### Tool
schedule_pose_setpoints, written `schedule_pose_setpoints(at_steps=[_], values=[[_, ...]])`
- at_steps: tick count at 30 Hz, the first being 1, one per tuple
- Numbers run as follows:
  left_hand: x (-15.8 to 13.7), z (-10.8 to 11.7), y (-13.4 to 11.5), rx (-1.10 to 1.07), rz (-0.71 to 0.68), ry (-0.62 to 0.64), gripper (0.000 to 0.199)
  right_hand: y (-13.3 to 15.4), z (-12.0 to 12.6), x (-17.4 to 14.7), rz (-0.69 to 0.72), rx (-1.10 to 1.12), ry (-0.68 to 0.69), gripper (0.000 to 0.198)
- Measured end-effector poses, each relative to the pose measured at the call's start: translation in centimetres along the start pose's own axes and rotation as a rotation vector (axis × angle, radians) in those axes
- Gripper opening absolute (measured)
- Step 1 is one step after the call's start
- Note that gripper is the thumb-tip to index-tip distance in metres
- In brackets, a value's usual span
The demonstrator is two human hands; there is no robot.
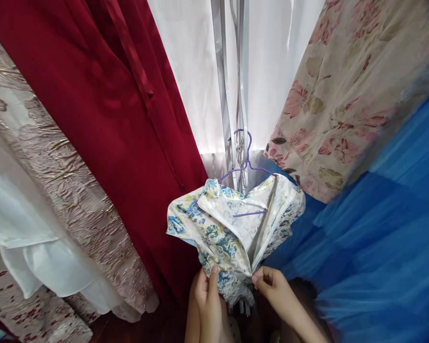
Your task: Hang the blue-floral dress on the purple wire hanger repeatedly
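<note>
A short-sleeved floral dress (214,228), white with blue, green and yellow print, hangs on a purple hanger (248,162). Its back or front opening gapes in a V, showing the pale lining and the hanger's lower bar inside. My left hand (209,288) pinches the fabric at the waist, left of the opening. With thumb and finger closed at the bottom of the V, my right hand (270,283) grips the zipper; the pull itself is too small to make out. The dress's lower part is hidden behind my hands.
Long garments surround the dress: a dark red one (103,105) on the left, a white one (186,52) with grey ribbons (221,62) behind, a pink-flowered one (329,114) and blue tulle (375,238) on the right. Textured pink fabric (75,166) and white cloth (50,267) hang far left.
</note>
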State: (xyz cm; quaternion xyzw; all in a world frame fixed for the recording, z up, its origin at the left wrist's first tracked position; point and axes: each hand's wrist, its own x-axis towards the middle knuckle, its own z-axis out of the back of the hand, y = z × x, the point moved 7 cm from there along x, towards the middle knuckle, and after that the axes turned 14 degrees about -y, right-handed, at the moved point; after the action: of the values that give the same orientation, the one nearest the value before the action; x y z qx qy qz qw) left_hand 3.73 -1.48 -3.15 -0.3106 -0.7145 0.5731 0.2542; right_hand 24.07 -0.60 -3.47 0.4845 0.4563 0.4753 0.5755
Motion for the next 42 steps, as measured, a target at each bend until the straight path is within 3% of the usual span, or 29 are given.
schedule_pose_setpoints(at_steps=[4,6,9,11,14,16,19,22,25,28,31,34,38,42], values=[[-0.9,2.1,-1.2,0.153,-0.456,-0.212,0.058,-0.7,-0.5,-0.3,-0.029,-0.030,0.042,0.035],[-2.3,1.7,-0.8,0.223,-0.595,-0.143,0.043,-0.6,-0.8,-0.5,-0.026,-0.008,0.036,0.037],[-4.7,-0.8,1.8,0.287,-0.531,0.189,0.026,-0.2,-1.6,-1.1,-0.023,0.045,0.047,0.041],[-5.8,-2.0,3.0,0.274,-0.433,0.279,0.025,0.0,-2.0,-1.6,-0.057,0.095,0.050,0.043],[-6.2,-3.3,3.2,0.285,-0.329,0.324,0.013,0.4,-2.0,-2.0,-0.108,0.193,0.008,0.045],[-6.1,-3.9,2.6,0.294,-0.309,0.373,0.018,1.2,-1.6,-1.9,-0.117,0.253,-0.037,0.046],[-5.8,-4.2,1.4,0.252,-0.351,0.385,0.013,2.7,-1.6,-1.5,-0.100,0.278,-0.033,0.046],[-5.6,-3.8,1.4,0.220,-0.374,0.315,0.025,3.3,-2.6,-1.6,-0.099,0.266,0.038,0.044],[-5.7,-3.7,1.9,0.218,-0.388,0.291,0.004,2.7,-3.0,-2.1,-0.111,0.280,0.049,0.041],[-6.2,-4.0,2.1,0.230,-0.445,0.340,0.019,2.9,-2.1,-2.1,-0.112,0.298,0.001,0.037],[-7.1,-4.6,2.5,0.301,-0.503,0.444,0.014,6.2,-0.2,-0.7,-0.061,0.334,-0.084,0.032],[-7.7,-4.8,2.7,0.363,-0.567,0.463,0.017,12.4,2.0,1.9,0.048,0.401,-0.180,0.026],[-7.7,-4.7,3.1,0.420,-0.600,0.460,0.019,20.3,3.3,5.1,0.179,0.536,-0.188,0.023],[-6.6,-4.3,2.9,0.424,-0.588,0.452,0.020,23.1,3.5,5.9,0.227,0.607,-0.136,0.022]])
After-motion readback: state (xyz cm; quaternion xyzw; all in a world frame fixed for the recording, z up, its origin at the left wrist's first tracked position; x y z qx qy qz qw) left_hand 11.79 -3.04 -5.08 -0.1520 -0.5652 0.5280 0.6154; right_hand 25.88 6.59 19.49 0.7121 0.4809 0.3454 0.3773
